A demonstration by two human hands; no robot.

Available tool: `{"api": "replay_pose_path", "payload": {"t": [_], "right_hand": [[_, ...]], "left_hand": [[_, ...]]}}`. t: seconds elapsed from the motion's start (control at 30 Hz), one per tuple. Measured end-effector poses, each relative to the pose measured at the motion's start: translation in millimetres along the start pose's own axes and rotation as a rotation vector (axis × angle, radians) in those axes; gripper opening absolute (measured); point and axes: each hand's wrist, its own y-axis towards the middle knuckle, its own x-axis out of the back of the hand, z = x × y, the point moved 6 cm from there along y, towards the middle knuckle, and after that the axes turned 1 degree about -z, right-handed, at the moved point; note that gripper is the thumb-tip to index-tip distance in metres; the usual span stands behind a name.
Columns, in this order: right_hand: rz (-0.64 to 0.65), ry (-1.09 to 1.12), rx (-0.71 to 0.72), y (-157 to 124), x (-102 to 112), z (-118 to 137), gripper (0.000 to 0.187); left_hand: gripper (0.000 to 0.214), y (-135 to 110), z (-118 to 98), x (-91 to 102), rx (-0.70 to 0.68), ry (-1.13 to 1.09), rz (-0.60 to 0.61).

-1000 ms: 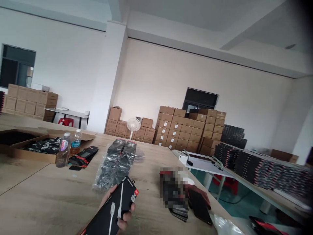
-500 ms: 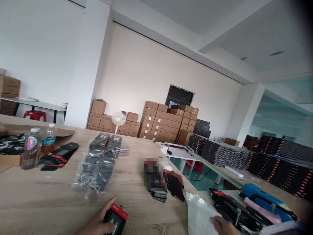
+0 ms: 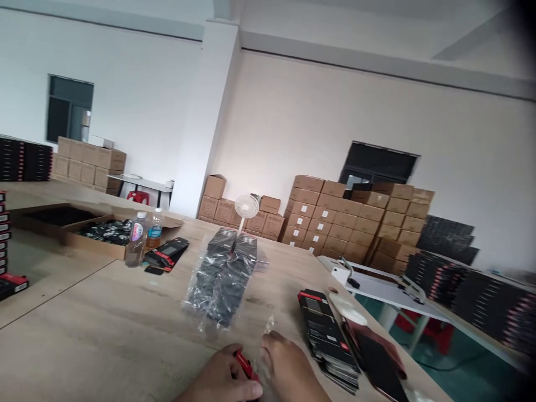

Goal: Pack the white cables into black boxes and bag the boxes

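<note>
My left hand [image 3: 224, 377] is closed around a small red and black box [image 3: 246, 365] near the bottom edge of the view, and its fingers cover most of it. Right beside it, my right hand [image 3: 288, 363] pinches a clear plastic bag [image 3: 260, 363], partly hidden by the fingers. The bag meets the box's right side; whether the box is inside it I cannot tell. Ahead on the table lie bagged black boxes [image 3: 221, 285] in two rows. To the right of my hands is a stack of flat black and red cartons [image 3: 329, 335].
Beside the cartons lie a dark phone [image 3: 379, 363] and a white oval object [image 3: 347, 309]. Two bottles [image 3: 136, 245] stand at the left near an open cardboard box [image 3: 94, 243]. The wooden table [image 3: 104, 335] ends at the right, beyond which is a white workbench [image 3: 372, 285].
The view has swung left. My right hand has come from the white plastic bags at the right to the box, now with a clear bag. My left hand still holds the box.
</note>
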Motion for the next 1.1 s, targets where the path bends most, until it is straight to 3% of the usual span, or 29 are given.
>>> {"api": "replay_pose_path", "payload": {"t": [0.1, 0.17, 0.3, 0.5, 0.63, 0.77, 0.9, 1.03, 1.1], "right_hand": [[0.047, 0.003, 0.024, 4.7, -27.4, 6.3, 0.024], [0.009, 0.072, 0.02, 3.3, -33.4, 2.0, 0.022], [-0.121, 0.359, -0.004, -6.1, -25.0, -6.8, 0.015], [-0.025, 0.581, 0.069, -11.5, -24.6, 6.0, 0.011], [-0.098, 0.7, -0.064, -6.6, -25.7, -8.9, 0.022], [-0.191, 0.598, -0.081, -5.8, -29.8, -12.8, 0.003], [-0.296, 0.418, 0.032, -7.7, -31.3, -7.4, 0.019], [-0.512, 0.424, -0.058, -10.7, -17.1, -34.2, 0.012], [-0.564, 0.427, -0.102, -11.3, -11.9, -47.2, 0.015]], "left_hand": [[0.016, 3.8, 5.3, 3.7, 0.011, -0.035, -0.046], [0.013, 5.3, 9.3, 4.6, 0.008, -0.083, -0.068], [0.017, 7.3, 21.9, 7.4, 0.08, -0.147, -0.162], [0.033, 11.0, 26.4, 14.4, 0.05, -0.192, -0.258], [0.039, 11.8, 34.3, 23.2, 0.117, -0.149, -0.319], [0.029, 12.0, 32.7, 25.6, 0.114, -0.089, -0.347], [0.023, 10.0, 23.0, 25.3, 0.07, -0.037, -0.35], [0.013, 5.3, 16.1, 26.5, 0.026, -0.019, -0.281], [0.042, 3.2, 17.7, 23.9, 0.053, -0.168, -0.188]]}}
